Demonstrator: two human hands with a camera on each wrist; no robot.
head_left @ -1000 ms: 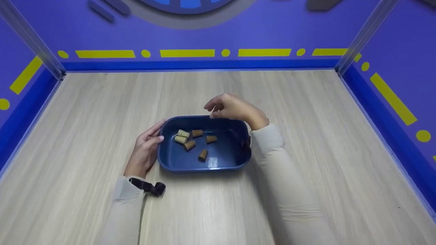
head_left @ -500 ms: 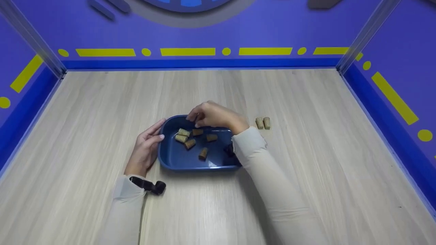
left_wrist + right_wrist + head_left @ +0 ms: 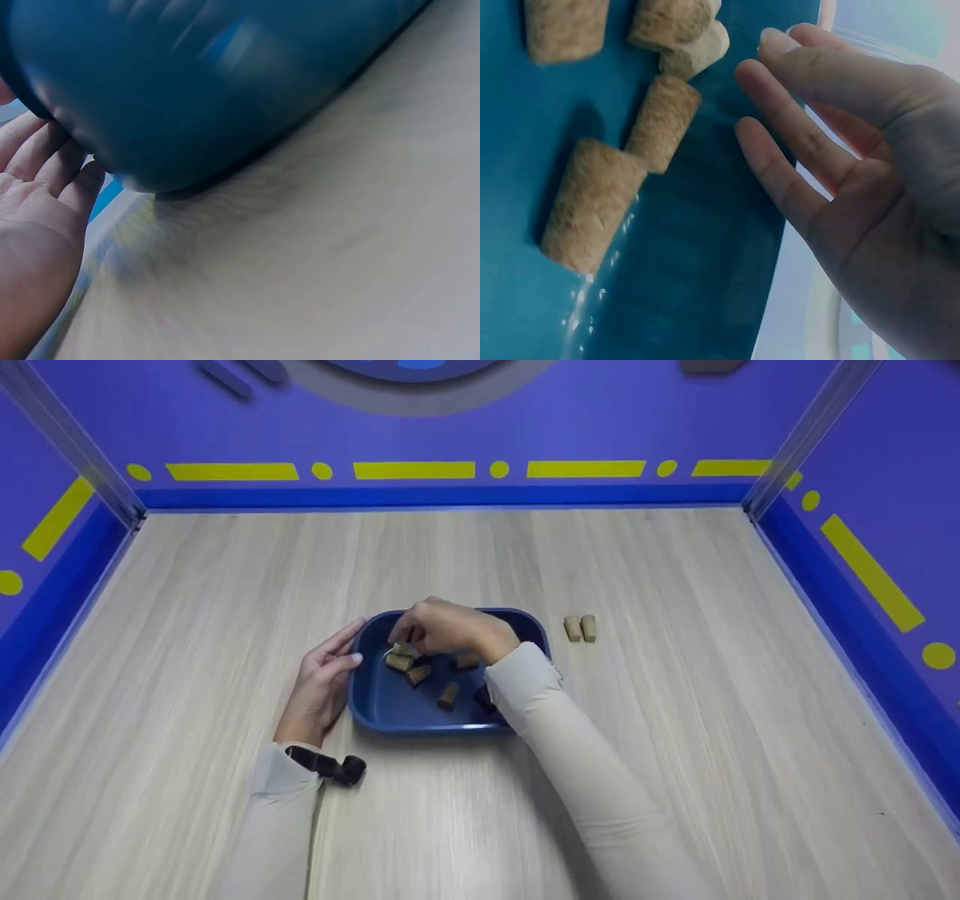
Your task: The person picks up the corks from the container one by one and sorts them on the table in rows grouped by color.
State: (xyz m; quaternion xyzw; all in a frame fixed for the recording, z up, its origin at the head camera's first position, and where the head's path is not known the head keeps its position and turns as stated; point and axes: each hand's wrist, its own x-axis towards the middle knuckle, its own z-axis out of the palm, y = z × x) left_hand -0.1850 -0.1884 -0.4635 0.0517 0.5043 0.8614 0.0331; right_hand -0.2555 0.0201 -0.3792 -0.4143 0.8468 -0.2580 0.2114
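A dark blue rectangular box (image 3: 420, 729) holds several corks. Two pale corks lie together near its left end, the nearer pale cork (image 3: 399, 662) in plain sight. Brown corks, among them one brown cork (image 3: 448, 696), lie further right on the box floor. My left hand (image 3: 319, 690) rests against the box's left wall, fingers straight along the outside and thumb tip at the rim. My right hand (image 3: 450, 628) reaches over the far side into the box, fingertips right at the pale corks. In the right wrist view its fingers are loosely bent, beside the corks.
A pair of pale corks (image 3: 580, 628) stands side by side on the wooden table (image 3: 712, 697), right of the box. Blue-purple walls with yellow marks (image 3: 414, 471) enclose the table at the back and sides. A black wrist camera (image 3: 330, 765) sits on the left cuff.
My right hand has moved left and down, from above the far rim into the box at the pale corks. The two corks on the table came into sight behind the arm. My left hand stays put.
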